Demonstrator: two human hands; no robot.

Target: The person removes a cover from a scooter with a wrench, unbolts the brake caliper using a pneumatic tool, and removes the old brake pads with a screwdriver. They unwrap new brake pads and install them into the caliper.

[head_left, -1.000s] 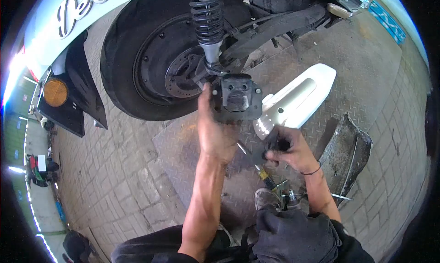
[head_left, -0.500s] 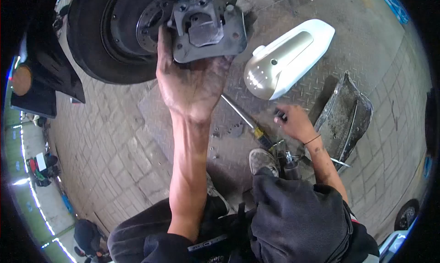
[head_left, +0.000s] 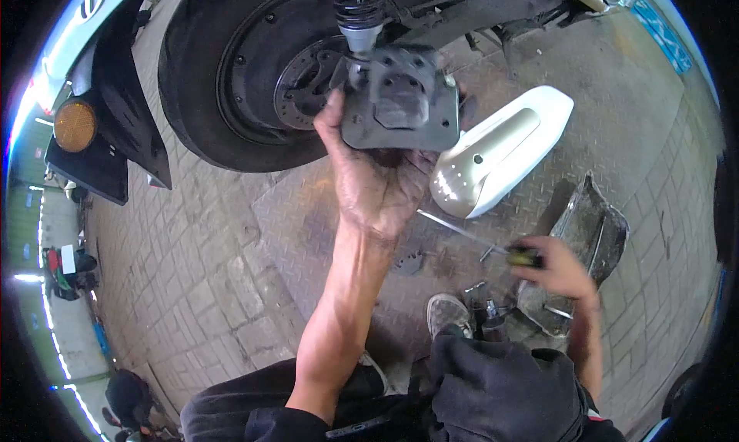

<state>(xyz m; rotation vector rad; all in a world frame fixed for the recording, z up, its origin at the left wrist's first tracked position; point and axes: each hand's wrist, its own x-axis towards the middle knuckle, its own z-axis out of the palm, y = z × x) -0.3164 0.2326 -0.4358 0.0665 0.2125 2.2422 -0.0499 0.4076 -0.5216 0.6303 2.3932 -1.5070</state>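
Note:
My left hand [head_left: 381, 192] is raised in the upper middle, its fingers curled beneath a dark brake caliper [head_left: 400, 107] with a flat plate at its lower edge. The thumb presses the caliper's left side, and its other fingers are mostly hidden. My right hand [head_left: 558, 269], smeared by motion, grips a long screwdriver [head_left: 466, 234] by its yellow and black handle. The shaft points up and left, toward my left wrist. Behind the caliper are a black wheel [head_left: 192, 80] with a brake disc [head_left: 296, 95] and a shock absorber [head_left: 358, 15].
A white and beige cover [head_left: 504, 153] lies on the metal floor plate [head_left: 308, 203]. To its lower right rests a dirty tray-like panel [head_left: 589, 234]. Small tools [head_left: 493, 315] lie beside my shoe [head_left: 449, 315]. A black mudguard with an orange reflector [head_left: 75, 125] juts out at left.
My right hand has picked up the screwdriver from the floor and moved right and down in view. The caliper and left hand appear farther right and lower; the view has shifted too.

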